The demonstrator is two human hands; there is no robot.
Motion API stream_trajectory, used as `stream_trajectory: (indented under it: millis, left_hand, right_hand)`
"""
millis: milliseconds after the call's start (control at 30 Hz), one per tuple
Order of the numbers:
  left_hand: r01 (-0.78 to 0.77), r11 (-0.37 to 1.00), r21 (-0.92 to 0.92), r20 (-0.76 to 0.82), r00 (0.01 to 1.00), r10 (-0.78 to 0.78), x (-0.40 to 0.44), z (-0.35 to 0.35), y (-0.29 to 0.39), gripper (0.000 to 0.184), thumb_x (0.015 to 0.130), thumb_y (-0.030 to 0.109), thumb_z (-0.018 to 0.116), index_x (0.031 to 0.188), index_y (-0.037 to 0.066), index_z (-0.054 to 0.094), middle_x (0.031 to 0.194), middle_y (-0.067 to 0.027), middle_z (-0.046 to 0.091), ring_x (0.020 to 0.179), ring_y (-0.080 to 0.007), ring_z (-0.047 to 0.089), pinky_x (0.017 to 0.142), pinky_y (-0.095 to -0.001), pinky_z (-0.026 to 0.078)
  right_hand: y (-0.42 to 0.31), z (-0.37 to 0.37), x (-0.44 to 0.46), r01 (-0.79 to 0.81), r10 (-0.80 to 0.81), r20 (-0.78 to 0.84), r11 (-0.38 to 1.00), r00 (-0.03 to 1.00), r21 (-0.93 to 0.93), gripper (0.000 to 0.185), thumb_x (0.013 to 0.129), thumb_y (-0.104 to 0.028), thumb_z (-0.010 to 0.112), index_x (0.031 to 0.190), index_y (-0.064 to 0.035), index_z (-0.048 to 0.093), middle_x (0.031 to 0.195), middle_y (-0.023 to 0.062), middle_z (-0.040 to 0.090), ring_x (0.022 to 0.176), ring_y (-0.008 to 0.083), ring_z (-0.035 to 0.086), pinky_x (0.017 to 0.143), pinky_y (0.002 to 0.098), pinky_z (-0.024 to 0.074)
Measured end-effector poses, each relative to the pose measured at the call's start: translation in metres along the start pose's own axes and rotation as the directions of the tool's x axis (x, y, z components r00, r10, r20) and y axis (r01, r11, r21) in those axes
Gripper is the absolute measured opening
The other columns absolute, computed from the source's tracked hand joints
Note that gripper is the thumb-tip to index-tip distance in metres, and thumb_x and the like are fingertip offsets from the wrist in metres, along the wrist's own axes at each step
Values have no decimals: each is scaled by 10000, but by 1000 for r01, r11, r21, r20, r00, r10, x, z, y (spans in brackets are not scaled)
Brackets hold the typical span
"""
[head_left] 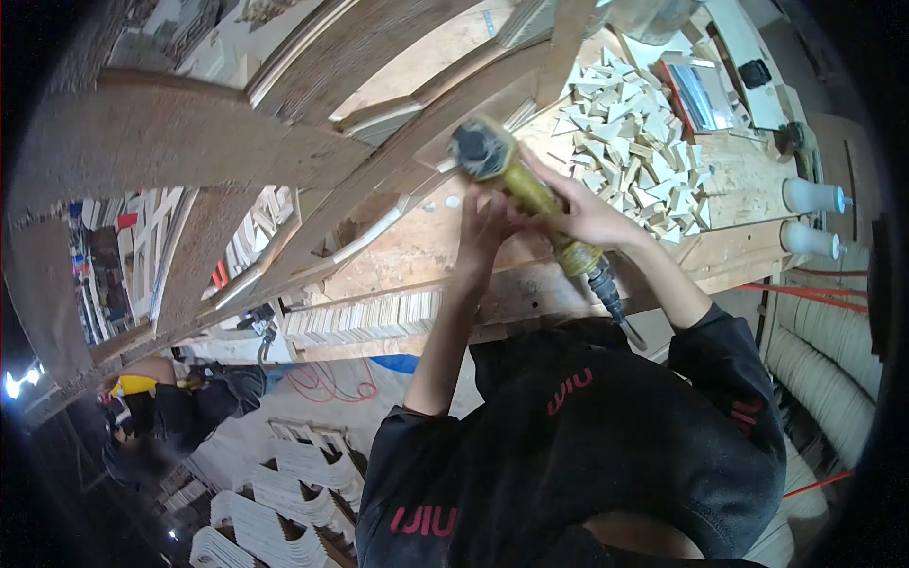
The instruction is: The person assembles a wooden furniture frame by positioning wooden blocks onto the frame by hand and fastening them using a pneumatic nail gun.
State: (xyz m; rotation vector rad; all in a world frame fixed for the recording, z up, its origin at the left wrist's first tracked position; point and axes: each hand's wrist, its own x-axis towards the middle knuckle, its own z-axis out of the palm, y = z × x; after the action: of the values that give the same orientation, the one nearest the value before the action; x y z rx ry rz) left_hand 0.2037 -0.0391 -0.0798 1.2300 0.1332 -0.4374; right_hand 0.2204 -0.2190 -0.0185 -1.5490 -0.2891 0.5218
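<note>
A yellow air tool [535, 192] with a dark round head and a hose fitting at its lower end is held at a slant above the workbench. My right hand [589, 213] is wrapped round the tool's body. My left hand [486, 222] is at the tool's near side, just below its head, with its fingers bent and slightly blurred; they seem to touch the tool. Left of and beyond the tool lies a large curved wooden frame [317, 156] with several openings.
Small pale wooden wedges [630, 142] are piled at the right of the workbench [748, 175]. Two white bottles [810, 196] stand at its right edge. Thin wooden pieces [365, 319] line the near edge. Another person [180, 412] is at the lower left, near stacked curved parts [284, 502].
</note>
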Motion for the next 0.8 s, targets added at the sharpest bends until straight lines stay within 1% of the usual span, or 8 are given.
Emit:
stream_trajectory:
  millis: [67,100,200,300,400,567,767,800]
  left_hand:
    - [-28,998,-49,-46,999,26,4,19,23,594,877,374,514,1299,48,254,1162,-132,475,1039,-214,511,854,-345,444]
    - [-34,995,-98,-84,996,26,7,27,33,600,873,378,519,1300,47,256,1151,-125,481,1038,-211,511,859,-344,443]
    - [-35,978,-207,8,999,38,18,27,30,527,903,329,476,1290,35,272,1175,-121,465,1051,-195,499,880,-322,427]
    - [3,938,-348,61,998,19,26,26,29,450,931,270,429,1281,23,291,1197,-119,450,1077,-187,482,902,-312,408]
    - [64,879,-473,30,998,-57,43,13,9,448,931,270,432,1284,32,291,1209,-109,441,1098,-187,462,908,-313,401]
    - [20,897,-441,14,1000,-15,50,8,0,479,923,286,449,1292,39,272,1220,-100,422,1099,-179,455,898,-309,406]
    - [74,932,-354,-9,997,-83,49,6,4,497,919,299,454,1290,27,266,1177,-127,451,1050,-209,497,848,-314,446]
    - [82,924,-373,8,996,-85,49,8,7,496,919,301,452,1288,25,267,1178,-133,450,1051,-217,500,848,-319,450]
  right_hand:
    - [-6,5,-1,25,-23,19,996,1000,-90,825,762,26,565,1411,-177,97,1364,124,309,1195,204,368,991,304,306]
    - [-3,8,0,26,-25,8,987,1000,-157,807,779,5,562,1411,-208,108,1280,140,440,1144,243,444,976,325,339]
    - [7,13,7,50,-83,-57,901,995,-430,729,802,-111,549,1404,-196,146,1322,148,397,1187,307,415,1009,353,305]
    - [9,6,18,14,-31,-34,900,999,-435,703,803,-206,540,1396,-172,164,1308,164,399,1183,338,409,1035,367,269]
    - [18,2,25,117,-143,-33,905,989,-410,693,787,-199,559,1381,-118,210,1150,233,503,1073,336,496,932,352,363]
    - [26,0,31,248,-305,-70,870,950,-426,679,776,-178,575,1360,-61,250,1036,255,544,923,343,562,814,344,413]
    - [4,-4,27,75,-96,-53,949,994,-305,671,769,-169,576,1351,-49,264,864,259,564,757,330,587,696,341,442]
    - [6,-4,27,63,-85,-55,944,995,-323,670,774,-166,568,1360,-80,254,934,255,555,807,340,579,726,344,438]
